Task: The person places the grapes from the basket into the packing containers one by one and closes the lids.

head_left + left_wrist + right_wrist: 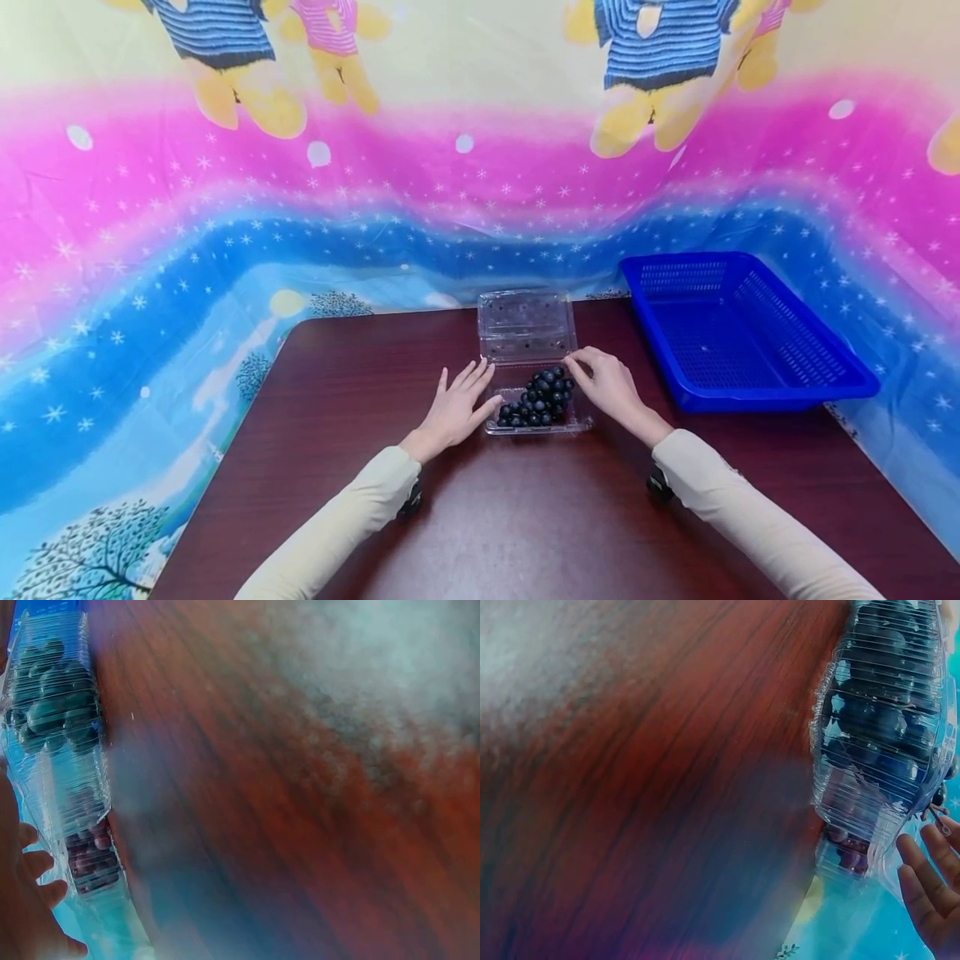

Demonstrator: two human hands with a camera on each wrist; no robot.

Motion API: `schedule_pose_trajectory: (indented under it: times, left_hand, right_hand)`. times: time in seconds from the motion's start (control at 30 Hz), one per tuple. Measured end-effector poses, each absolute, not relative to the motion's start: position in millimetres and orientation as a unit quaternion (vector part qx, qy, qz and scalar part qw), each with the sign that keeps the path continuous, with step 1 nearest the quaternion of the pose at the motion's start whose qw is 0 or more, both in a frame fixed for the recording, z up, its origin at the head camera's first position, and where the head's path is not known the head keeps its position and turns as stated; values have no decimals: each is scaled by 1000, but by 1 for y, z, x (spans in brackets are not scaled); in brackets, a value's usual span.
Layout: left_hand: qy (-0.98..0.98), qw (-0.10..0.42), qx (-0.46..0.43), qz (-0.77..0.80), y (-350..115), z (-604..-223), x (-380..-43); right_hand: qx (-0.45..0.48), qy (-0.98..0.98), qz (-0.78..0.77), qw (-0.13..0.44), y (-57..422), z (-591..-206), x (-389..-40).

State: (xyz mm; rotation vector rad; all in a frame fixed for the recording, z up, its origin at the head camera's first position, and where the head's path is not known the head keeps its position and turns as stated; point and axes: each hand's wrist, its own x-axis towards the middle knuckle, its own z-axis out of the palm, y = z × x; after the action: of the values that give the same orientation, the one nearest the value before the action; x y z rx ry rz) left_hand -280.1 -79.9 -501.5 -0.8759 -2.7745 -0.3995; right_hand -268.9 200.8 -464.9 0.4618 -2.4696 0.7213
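Observation:
A bunch of dark grapes lies in the base of a clear plastic clamshell box. Its lid is hinged back and stands up behind the base. My left hand has its fingers spread straight at the box's left side, the tips right at the edge. On the other side, my right hand pinches the top end of the bunch between thumb and finger. The right wrist view shows a brown stem at those fingertips. Ribbed walls of the box show grapes through them in the left wrist view.
A blue plastic basket with slotted sides stands at the back right of the dark wooden table. Behind the table hangs a printed cloth with snowflakes and bears.

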Motion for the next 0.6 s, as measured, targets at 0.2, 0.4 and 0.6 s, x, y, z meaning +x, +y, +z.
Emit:
schedule_pose_trajectory:
  times: [0.2, 0.4, 0.6]
  left_hand:
    - [-940, 107, -296, -133, -80, -503, -282]
    - [-939, 98, -292, -153, -80, -503, -284]
    - [-936, 84, -286, -189, -80, -501, -285]
  right_hand:
    - [182, -909, 266, 264, 202, -468, -267]
    - [193, -904, 273, 267, 205, -471, -268]
    - [189, -904, 288, 254, 207, -473, -268]
